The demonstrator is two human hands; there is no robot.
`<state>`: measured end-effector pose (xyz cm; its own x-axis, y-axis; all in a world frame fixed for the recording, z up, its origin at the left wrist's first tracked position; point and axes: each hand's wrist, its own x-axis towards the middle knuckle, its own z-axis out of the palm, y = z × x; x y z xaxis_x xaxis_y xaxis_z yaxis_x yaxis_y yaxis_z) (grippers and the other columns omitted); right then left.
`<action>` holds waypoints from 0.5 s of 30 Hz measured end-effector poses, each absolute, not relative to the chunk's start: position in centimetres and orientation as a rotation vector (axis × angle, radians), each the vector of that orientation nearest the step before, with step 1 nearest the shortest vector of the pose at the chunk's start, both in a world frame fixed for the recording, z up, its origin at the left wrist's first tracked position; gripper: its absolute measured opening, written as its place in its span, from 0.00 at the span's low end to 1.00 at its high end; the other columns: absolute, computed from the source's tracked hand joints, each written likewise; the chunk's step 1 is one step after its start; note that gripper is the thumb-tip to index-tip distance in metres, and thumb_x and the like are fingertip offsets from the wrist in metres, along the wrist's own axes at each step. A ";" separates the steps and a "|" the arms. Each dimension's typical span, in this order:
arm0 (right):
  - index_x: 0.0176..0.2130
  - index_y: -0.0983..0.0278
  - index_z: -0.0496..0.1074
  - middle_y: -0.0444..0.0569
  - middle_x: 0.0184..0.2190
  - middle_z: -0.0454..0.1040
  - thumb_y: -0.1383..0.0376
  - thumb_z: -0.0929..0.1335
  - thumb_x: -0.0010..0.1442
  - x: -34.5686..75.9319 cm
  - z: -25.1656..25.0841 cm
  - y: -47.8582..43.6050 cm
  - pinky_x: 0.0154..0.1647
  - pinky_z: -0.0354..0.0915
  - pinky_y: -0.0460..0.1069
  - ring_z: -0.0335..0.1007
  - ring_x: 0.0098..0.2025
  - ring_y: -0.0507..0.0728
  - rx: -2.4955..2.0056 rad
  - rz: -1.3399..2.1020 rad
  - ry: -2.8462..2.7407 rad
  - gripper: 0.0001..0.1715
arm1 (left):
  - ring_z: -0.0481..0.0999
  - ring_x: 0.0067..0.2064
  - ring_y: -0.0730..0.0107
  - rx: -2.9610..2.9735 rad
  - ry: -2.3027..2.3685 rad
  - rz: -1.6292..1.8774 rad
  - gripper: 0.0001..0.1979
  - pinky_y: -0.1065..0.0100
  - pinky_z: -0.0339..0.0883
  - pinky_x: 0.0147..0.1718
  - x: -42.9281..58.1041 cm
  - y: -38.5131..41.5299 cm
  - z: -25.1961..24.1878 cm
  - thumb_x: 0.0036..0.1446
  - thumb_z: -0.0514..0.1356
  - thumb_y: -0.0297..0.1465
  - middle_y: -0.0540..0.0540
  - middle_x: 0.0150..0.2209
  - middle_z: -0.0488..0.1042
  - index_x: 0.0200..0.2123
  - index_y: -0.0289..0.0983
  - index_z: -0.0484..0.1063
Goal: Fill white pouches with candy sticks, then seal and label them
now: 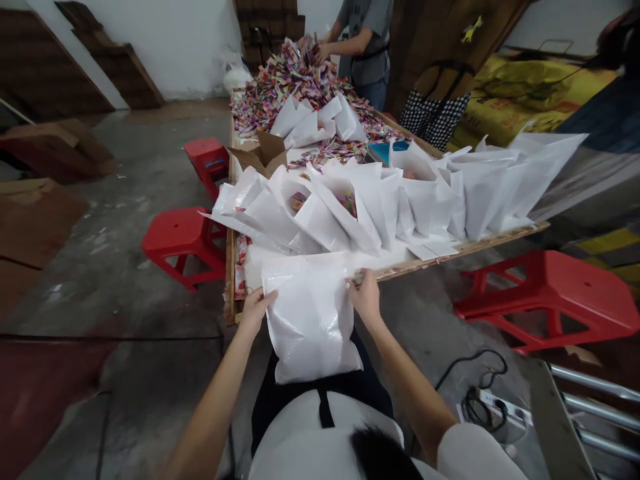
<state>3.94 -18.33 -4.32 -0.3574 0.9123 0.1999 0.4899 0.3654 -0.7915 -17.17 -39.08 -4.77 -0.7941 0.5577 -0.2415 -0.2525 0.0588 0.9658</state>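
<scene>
A full white plastic mailer bag (313,317) lies against my lap, just in front of the table's near edge. My left hand (257,308) pinches its upper left side, the thumb lying on the front. My right hand (365,293) grips the upper right side, fingers closed on the edge. Just beyond stands a row of open white bags (345,207) on the table (255,263). Small colourful packets show in the mouths of some of them. What fills the bag in my hands is hidden.
A large heap of colourful small packets (295,73) covers the far table end, where another person (367,47) has both hands in it. Red stools (175,230) stand left, another red stool (555,293) right. A power strip (505,407) with cables lies on the floor. An open cardboard box (263,155) sits behind the bags.
</scene>
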 end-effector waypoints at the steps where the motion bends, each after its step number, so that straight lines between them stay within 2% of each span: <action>1: 0.44 0.65 0.71 0.56 0.40 0.76 0.55 0.68 0.59 3.4 -3.9 -19.1 0.51 0.68 0.58 0.71 0.46 0.65 -1.130 0.745 -1.963 0.18 | 0.78 0.33 0.60 0.293 1.696 1.824 0.29 0.63 0.70 0.35 -17.3 -39.0 -4.6 0.32 0.78 0.44 0.43 0.32 0.83 0.36 0.32 0.81; 4: 0.46 0.63 0.71 0.57 0.44 0.75 0.62 0.66 0.64 -0.5 -2.0 -22.3 0.54 0.67 0.58 0.70 0.49 0.63 -0.709 0.756 -2.149 0.11 | 0.80 0.39 0.58 0.322 1.525 1.910 0.30 0.62 0.71 0.41 -17.8 -38.3 -4.0 0.34 0.78 0.38 0.43 0.38 0.83 0.43 0.34 0.80; 6: 0.47 0.63 0.71 0.55 0.44 0.75 0.65 0.66 0.65 -4.5 -0.5 -24.3 0.53 0.67 0.56 0.70 0.49 0.63 -0.490 0.839 -2.352 0.10 | 0.80 0.41 0.58 0.368 1.487 1.940 0.27 0.63 0.71 0.43 -18.1 -37.5 -3.7 0.35 0.76 0.35 0.44 0.39 0.83 0.43 0.36 0.79; 9: 0.49 0.65 0.72 0.58 0.48 0.75 0.66 0.68 0.65 -10.3 1.4 -26.3 0.54 0.67 0.57 0.70 0.50 0.64 -0.495 0.745 -2.579 0.12 | 0.79 0.44 0.60 0.433 1.520 2.002 0.23 0.65 0.69 0.47 -18.4 -36.9 -3.5 0.36 0.74 0.31 0.46 0.40 0.82 0.40 0.37 0.79; 12: 0.45 0.65 0.72 0.59 0.47 0.75 0.66 0.66 0.68 -13.8 2.3 -26.8 0.54 0.66 0.58 0.70 0.50 0.65 -0.523 0.595 -2.706 0.08 | 0.79 0.47 0.57 0.467 1.562 2.016 0.22 0.64 0.69 0.49 -18.3 -36.9 -3.3 0.36 0.74 0.31 0.47 0.40 0.82 0.40 0.37 0.79; 15: 0.40 0.64 0.71 0.56 0.42 0.76 0.69 0.64 0.67 -13.6 2.3 -25.3 0.53 0.67 0.57 0.71 0.47 0.62 -0.490 0.721 -2.575 0.06 | 0.78 0.41 0.59 0.439 1.604 1.975 0.22 0.64 0.69 0.42 -18.1 -37.0 -3.1 0.36 0.75 0.33 0.47 0.35 0.81 0.38 0.36 0.79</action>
